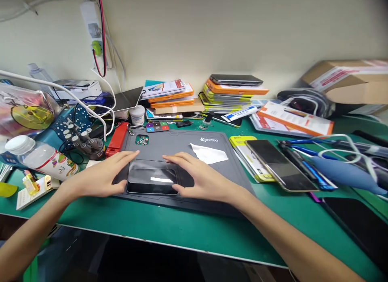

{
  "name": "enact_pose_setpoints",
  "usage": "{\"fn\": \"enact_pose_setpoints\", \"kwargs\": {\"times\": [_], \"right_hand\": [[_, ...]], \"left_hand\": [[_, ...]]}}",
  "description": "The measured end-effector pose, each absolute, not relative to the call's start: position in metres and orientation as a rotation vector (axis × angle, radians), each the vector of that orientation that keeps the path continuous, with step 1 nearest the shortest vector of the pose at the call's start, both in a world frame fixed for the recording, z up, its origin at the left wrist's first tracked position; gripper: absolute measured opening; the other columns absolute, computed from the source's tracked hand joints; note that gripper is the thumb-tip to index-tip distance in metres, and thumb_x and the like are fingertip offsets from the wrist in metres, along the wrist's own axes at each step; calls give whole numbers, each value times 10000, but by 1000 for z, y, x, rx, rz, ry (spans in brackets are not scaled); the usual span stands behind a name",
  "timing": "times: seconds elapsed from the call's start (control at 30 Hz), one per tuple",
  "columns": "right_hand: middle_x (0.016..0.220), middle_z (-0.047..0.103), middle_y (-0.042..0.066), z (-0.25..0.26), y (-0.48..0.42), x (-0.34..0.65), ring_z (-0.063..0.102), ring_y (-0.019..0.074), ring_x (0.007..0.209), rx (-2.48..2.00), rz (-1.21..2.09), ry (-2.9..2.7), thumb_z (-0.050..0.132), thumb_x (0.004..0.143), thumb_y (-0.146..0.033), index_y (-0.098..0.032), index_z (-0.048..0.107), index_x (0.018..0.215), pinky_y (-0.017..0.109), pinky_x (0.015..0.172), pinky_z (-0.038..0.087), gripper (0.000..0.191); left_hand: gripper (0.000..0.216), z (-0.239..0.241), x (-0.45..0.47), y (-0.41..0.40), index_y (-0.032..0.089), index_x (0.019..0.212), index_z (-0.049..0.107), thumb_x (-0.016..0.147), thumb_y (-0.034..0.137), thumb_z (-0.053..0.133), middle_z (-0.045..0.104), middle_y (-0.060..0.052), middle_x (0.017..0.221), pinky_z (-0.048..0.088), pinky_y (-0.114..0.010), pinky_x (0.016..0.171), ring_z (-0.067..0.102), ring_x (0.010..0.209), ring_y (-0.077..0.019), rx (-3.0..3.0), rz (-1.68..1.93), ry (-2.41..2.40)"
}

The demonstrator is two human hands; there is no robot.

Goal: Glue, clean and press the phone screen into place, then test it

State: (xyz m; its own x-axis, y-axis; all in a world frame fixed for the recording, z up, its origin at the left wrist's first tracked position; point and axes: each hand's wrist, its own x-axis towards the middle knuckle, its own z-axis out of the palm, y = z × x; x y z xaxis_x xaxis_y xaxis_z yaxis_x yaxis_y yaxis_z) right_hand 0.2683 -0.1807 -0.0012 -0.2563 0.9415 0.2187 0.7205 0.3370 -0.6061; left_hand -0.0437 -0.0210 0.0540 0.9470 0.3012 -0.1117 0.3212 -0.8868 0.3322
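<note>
A smartphone (152, 182) with a dark, glossy screen lies flat on the grey work mat (209, 195), and a bright light streak reflects in it. My left hand (98, 175) is at the phone's left side, fingers stretched forward and thumb near its left edge. On the other side, my right hand (203, 175) has its fingers extended and apart, the thumb at the phone's right edge; whether it touches cannot be told. A faint, clear sheen shows just beyond the phone between the fingertips; its nature is unclear. A white paper piece (208, 153) lies right of the hands.
Left are a bottle (51, 160), a red tool (118, 138) and a screwdriver stand (91, 144). Stacked boxes (233, 92) line the wall. Right lie a yellow packet (253, 158), another phone (279, 165), pens and cables. The green table's front edge (151, 242) is near me.
</note>
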Motion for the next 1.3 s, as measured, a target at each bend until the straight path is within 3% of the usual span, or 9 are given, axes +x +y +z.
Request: {"fn": "enact_pose_setpoints", "kwargs": {"times": [0.1,0.17,0.27,0.43,0.53,0.73,1.3], "right_hand": [[1463,608,117,-1,-183,265,636,316,1310,-1448,527,-2061,715,899,-365,-308,449,1588,506,1081,570,741],[1450,609,128,0,-184,263,638,314,1301,-1448,504,-2076,710,906,-365,-276,453,1582,511,1062,580,729],[1437,617,147,0,-185,259,635,313,1294,-1463,452,-2116,713,910,-357,-221,461,1568,512,1056,580,717],[1417,649,163,-1,-187,255,644,339,1263,-1484,381,-2203,704,916,-368,-202,489,1545,563,1046,570,685],[1385,668,169,2,-189,256,654,342,1231,-1513,393,-2226,684,939,-391,-185,454,1575,560,1019,577,708],[1300,695,150,7,-192,260,667,329,1152,-1570,421,-2249,675,975,-450,-173,231,1695,509,974,580,890],[1333,693,143,6,-193,265,669,332,1183,-1599,459,-2283,682,989,-502,-203,258,1694,505,987,578,876]], "left_hand": [[858,50,-53,-32,291,1726,155,989,347,590,306,-85,1763,351,-464,1318,378,1596,-326,2727,-108,521],[891,47,-52,-36,312,1723,157,997,491,642,326,-84,1753,360,-487,1306,387,1585,-343,2714,-117,604],[925,42,-47,-39,334,1687,260,942,668,694,412,-86,1693,401,-493,1263,435,1539,-352,2697,-103,656],[657,34,-41,-39,300,1544,468,998,617,650,554,-85,1550,440,-444,1191,528,1434,-309,2706,-5,599],[638,33,-41,-40,289,1532,472,1002,591,661,571,-79,1542,434,-433,1182,535,1426,-298,2721,24,582],[610,32,-40,-41,272,1474,520,989,608,675,607,-82,1494,433,-433,1162,559,1394,-295,2729,55,547],[684,25,-45,-42,301,1547,452,983,615,680,610,-84,1456,444,-413,1117,582,1347,-291,2781,70,518]]}}
